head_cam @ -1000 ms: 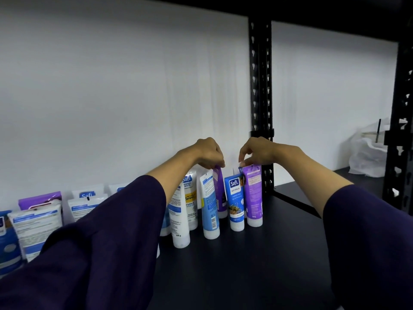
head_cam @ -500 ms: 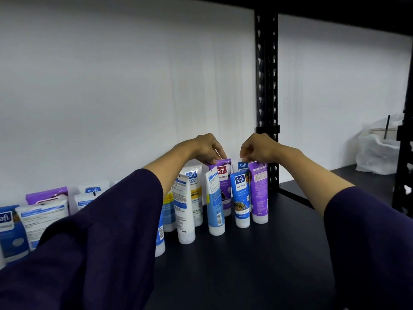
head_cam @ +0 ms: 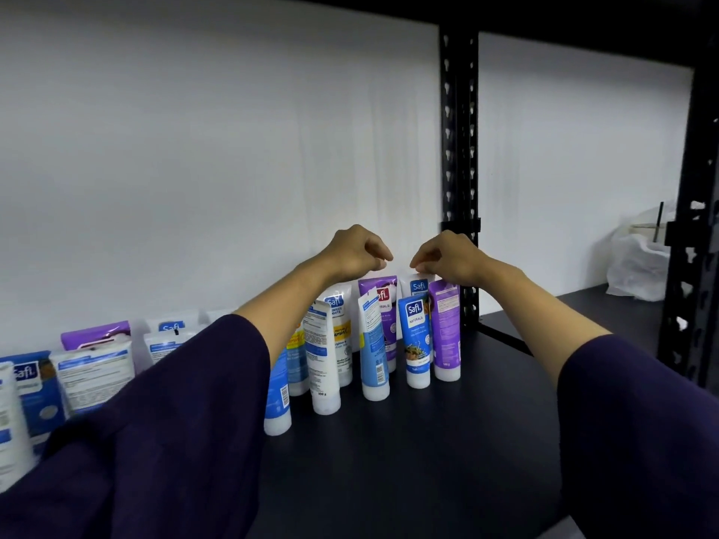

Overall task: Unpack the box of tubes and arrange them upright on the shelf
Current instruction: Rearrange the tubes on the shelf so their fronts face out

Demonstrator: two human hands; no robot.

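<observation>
Several Safi tubes stand cap-down in a cluster on the dark shelf (head_cam: pixel 408 461) against the white back wall. My left hand (head_cam: pixel 356 250) hovers just above a purple tube (head_cam: pixel 383 301) in the back row, its fingertips pinched together with nothing between them. My right hand (head_cam: pixel 445 258) pinches the top edge of a white tube (head_cam: pixel 418 285) behind the blue Naturals tube (head_cam: pixel 416 336). Another purple tube (head_cam: pixel 446 328) stands at the right end of the cluster, below my right wrist. The box is out of view.
More tubes (head_cam: pixel 93 367) line the back wall at the left, partly behind my left sleeve. A black perforated upright (head_cam: pixel 459 169) stands just behind the cluster. A white plastic bag (head_cam: pixel 638 266) sits on the shelf at the far right, beside another upright (head_cam: pixel 692 227).
My left hand has lifted off the top of the purple tube it was pinching. The right hand has stayed on the tube tops at the right end. The view has shifted slightly.
</observation>
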